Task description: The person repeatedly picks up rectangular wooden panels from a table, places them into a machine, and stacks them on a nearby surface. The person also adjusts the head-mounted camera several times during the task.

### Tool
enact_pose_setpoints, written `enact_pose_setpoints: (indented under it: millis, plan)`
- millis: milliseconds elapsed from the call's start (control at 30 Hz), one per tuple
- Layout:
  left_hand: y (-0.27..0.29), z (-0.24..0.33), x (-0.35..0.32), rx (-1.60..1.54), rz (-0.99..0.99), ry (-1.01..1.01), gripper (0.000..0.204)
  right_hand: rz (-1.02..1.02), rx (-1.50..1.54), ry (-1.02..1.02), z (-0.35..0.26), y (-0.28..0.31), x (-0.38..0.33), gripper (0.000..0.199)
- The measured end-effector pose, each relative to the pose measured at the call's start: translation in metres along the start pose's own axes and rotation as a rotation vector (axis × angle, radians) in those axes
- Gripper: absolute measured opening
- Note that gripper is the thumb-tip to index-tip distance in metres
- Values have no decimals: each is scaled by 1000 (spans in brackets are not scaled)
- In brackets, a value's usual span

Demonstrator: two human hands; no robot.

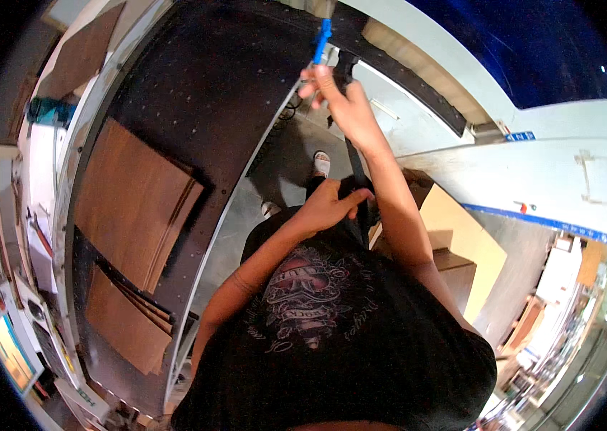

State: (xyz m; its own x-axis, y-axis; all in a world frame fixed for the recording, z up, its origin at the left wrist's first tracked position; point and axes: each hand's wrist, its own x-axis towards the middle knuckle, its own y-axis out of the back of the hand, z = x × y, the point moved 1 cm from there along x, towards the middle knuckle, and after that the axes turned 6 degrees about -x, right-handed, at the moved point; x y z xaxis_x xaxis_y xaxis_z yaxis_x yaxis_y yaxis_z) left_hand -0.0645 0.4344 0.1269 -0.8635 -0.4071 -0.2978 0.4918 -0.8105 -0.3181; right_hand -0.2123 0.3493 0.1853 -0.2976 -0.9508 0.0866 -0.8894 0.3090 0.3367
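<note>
My right hand [343, 108] reaches forward over the gap beside the dark machine table. A slim blue tool [323, 42] sticks up from between its thumb and fingers, which are slightly blurred; its exact kind cannot be made out. My left hand [332, 205] is in front of my waist, next to my right forearm. Its fingers are curled and the thumb is stretched out beside a narrow black strip [359, 169]. Whatever those fingers may hold is hidden.
Brown wood-grain panels [134, 205] lie in two stacks on the dark perforated table [174, 79] to the left. A pale board [461, 230] and a brown box [454, 273] stand to my right. A white machine housing [533, 172] fills the right; a lit screen [12, 352] is lower left.
</note>
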Motion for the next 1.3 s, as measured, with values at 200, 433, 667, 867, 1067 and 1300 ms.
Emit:
enact_pose_setpoints:
  millis: [200, 433, 667, 867, 1067, 1300]
  plan:
    - [31, -2, 7, 221, 496, -136, 51, 90, -430, -210, 37, 51, -80, 74]
    - [65, 3, 15, 434, 517, 33, 58, -451, 136, -505, 71, 22, -199, 41]
    - [139, 35, 9, 842, 544, 195, 67, 259, 726, -825, 86, 60, -201, 24]
    - [158, 56, 32, 699, 542, 48, 58, 157, 1338, -500, 59, 61, -167, 50]
    - [106, 101, 96, 938, 416, -66, 40, -288, 736, -783, 32, -32, -139, 29]
    - [84, 109, 95, 919, 294, -81, 85, -266, 415, -682, 19, -82, -124, 32]
